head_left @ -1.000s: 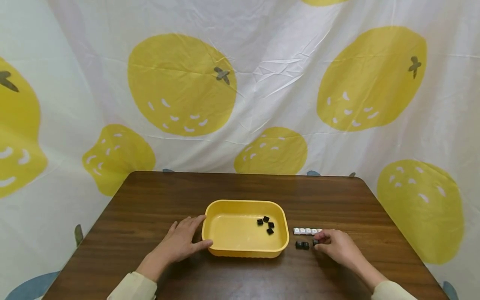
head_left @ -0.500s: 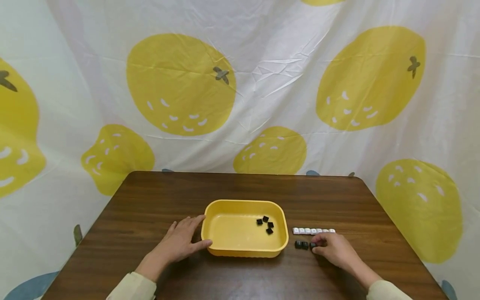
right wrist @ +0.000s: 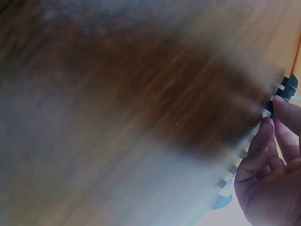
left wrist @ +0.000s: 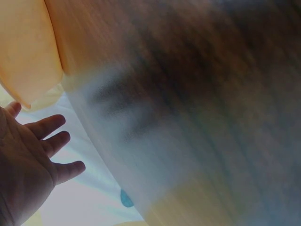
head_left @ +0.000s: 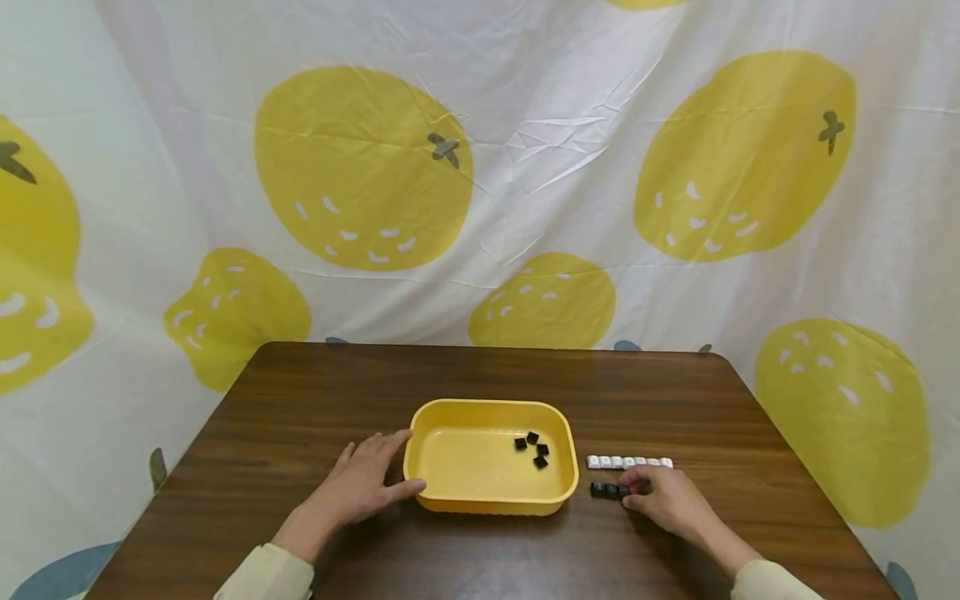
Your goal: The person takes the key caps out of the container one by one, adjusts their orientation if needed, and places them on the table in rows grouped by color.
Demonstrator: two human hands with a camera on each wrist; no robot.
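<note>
My right hand (head_left: 667, 500) pinches a small black keycap (head_left: 623, 491) between thumb and fingertips, at the right end of a short row. Two other black keycaps (head_left: 603, 490) stand to its left, and the held one appears to touch them. Just behind runs a straight row of several white keycaps (head_left: 617, 462). With spread fingers, my left hand (head_left: 356, 485) rests against the left side of a yellow plastic tub (head_left: 491, 507). Several loose black keycaps (head_left: 542, 450) lie in the tub's right part. In the right wrist view, fingers partly cover the black row (right wrist: 290, 84).
Everything stands on a brown wood-grain table (head_left: 480, 375). Behind it hangs a white cloth (head_left: 540, 192) printed with yellow lemons. The tub lies between the two hands, with its right wall close to the keycap rows.
My right hand has moved slightly left with the black keycap, closing the gap to the other two. More of the white row now shows. The left hand and tub have stayed put.
</note>
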